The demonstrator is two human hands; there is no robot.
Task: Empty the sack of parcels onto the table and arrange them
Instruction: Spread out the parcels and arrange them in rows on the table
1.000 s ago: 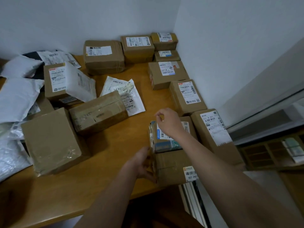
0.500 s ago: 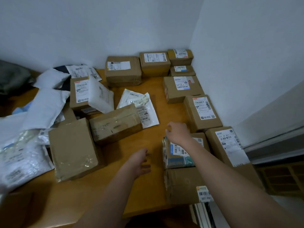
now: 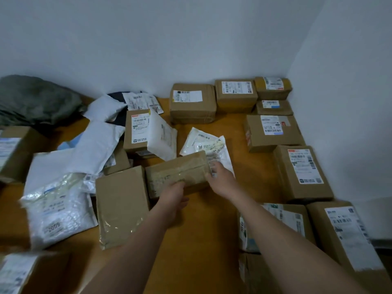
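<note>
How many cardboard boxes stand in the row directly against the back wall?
3. A large box on the left, a medium box in the middle, and a small yellow-taped box in the corner. The grey sack may hide others further left.

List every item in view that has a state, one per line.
left hand: grips the taped box's near edge
right hand: holds its right end
taped box: on the table, held at both ends
green sack: slumped, far left
row of boxes: labels up, along the right wall
</note>
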